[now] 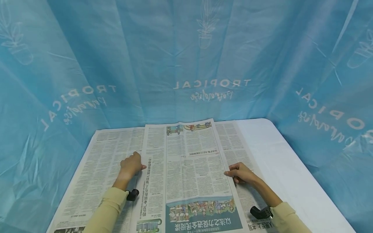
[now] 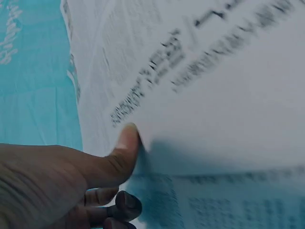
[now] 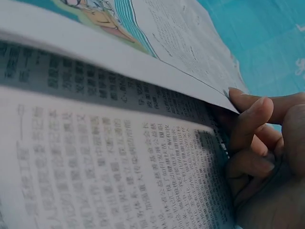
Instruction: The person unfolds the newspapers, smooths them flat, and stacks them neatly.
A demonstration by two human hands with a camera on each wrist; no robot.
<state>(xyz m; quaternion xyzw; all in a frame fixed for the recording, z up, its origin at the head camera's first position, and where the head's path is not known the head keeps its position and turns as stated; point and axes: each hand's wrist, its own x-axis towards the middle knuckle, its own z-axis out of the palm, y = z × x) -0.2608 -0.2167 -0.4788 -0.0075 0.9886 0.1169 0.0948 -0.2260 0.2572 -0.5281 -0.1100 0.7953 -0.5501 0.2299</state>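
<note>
A folded newspaper with coloured pictures lies lengthwise in the middle of the head view, over a wider spread-out newspaper. At its left edge, my left hand pinches the paper, thumb on top. On the opposite edge, my right hand grips the sheet between thumb and fingers. In the right wrist view, this edge stands raised off the printed sheet below, which lies in its shadow. The left wrist view shows the left thumb on the paper, with the other fingers curled beneath and partly hidden.
A white tabletop shows at the right of the papers. Blue curtains printed with lettering and potted plants hang behind the table and at both sides. A black wrist camera sits at the left cuff, another at the right.
</note>
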